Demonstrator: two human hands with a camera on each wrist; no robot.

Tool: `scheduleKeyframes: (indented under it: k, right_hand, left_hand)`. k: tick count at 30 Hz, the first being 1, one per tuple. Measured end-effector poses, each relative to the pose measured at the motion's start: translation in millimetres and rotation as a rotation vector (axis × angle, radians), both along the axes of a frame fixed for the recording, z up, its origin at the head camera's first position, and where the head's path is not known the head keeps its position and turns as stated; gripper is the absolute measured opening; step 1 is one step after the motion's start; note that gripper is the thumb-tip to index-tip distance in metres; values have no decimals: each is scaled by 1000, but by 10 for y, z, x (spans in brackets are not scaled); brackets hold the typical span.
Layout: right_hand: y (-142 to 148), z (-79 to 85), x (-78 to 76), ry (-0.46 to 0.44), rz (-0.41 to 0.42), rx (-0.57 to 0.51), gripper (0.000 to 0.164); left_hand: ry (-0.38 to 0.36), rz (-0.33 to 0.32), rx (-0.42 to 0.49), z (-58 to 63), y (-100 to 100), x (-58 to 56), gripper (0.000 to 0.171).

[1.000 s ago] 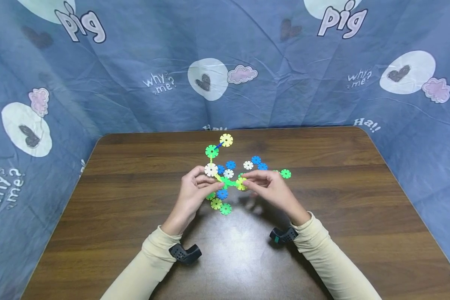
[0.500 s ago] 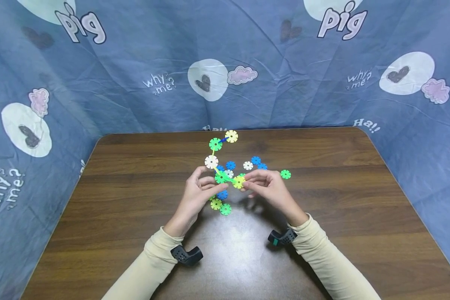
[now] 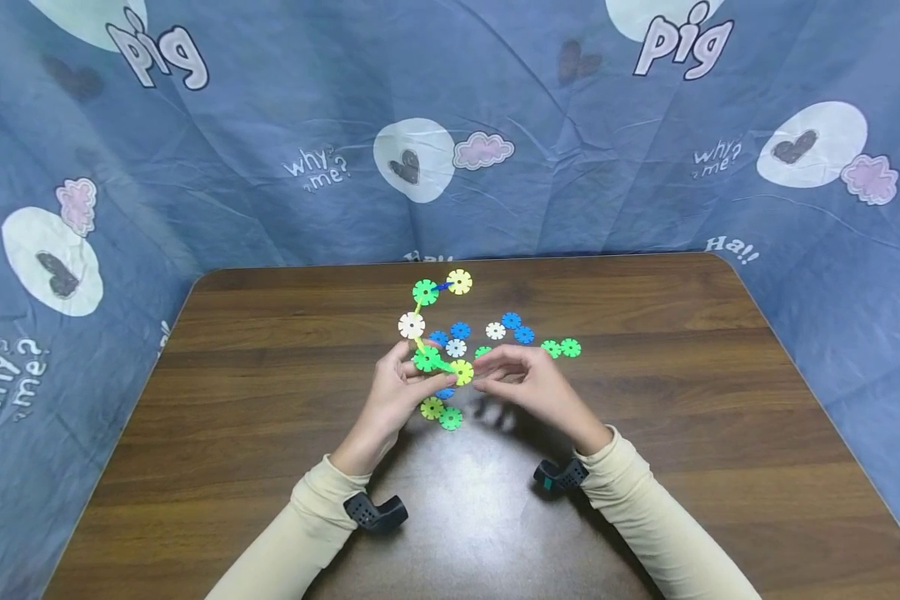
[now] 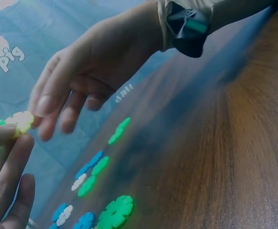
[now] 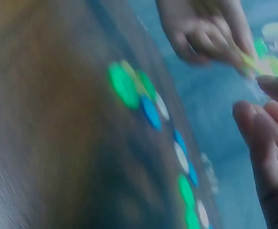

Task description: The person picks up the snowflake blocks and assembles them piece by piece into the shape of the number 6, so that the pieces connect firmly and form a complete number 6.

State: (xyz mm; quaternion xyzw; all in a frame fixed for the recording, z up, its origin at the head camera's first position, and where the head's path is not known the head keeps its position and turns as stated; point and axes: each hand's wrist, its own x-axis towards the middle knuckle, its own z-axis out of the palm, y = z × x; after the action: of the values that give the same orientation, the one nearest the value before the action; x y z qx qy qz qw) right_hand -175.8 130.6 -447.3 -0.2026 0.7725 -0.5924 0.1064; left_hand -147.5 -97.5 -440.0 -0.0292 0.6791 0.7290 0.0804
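A chain of notched plastic snowflake discs [image 3: 411, 325], in yellow, green, white and blue, is held up above the table. My left hand [image 3: 390, 396] pinches its near end, by a yellow disc [image 3: 462, 372] next to a green one. From there the chain bends away to a pale yellow disc [image 3: 460, 282] at its far end. My right hand [image 3: 536, 387] is just right of the near yellow disc, thumb and fingers loosely bent and holding nothing. In the left wrist view, the right fingertips [image 4: 44, 106] are close beside the yellow disc [image 4: 24, 120].
Loose discs lie on the wooden table [image 3: 270, 433]: a green one [image 3: 451, 418] and a yellow-green one [image 3: 432, 407] in front, blue discs [image 3: 512, 320] and a white disc [image 3: 496, 331] behind, and green discs [image 3: 571, 347] to the right. A blue printed cloth [image 3: 540, 167] surrounds the table.
The right hand has let go of the yellow disc it was pinching. The chain's near end has shifted left, and the left hand now pinches it by that disc.
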Motion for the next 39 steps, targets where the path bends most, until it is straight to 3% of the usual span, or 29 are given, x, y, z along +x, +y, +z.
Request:
scheduleKeyframes:
  k: [2, 8, 11, 15, 25, 31, 39]
  right_hand:
    - [113, 8, -75, 34, -42, 68, 28]
    - [559, -62, -309, 168, -284, 396, 31]
    - [759, -133, -385, 157, -334, 516, 35]
    - [914, -193, -440, 96, -347, 593, 40]
    - [963, -193, -455, -44, -342, 485, 30]
    - [950, -201, -444, -54, -348, 467, 27]
    - [912, -181, -425, 11, -327, 456, 16]
  left_hand:
    - [1, 2, 1, 4, -1, -4, 53]
    - [6, 11, -1, 13, -4, -16, 53]
    - [8, 12, 5, 13, -11, -18, 54]
    - [10, 10, 14, 19, -26, -11, 52]
    - [15, 7, 19, 14, -42, 0, 45]
    - [20, 15, 12, 9, -46, 3, 45]
    - [18, 8, 9, -4, -55, 4, 46]
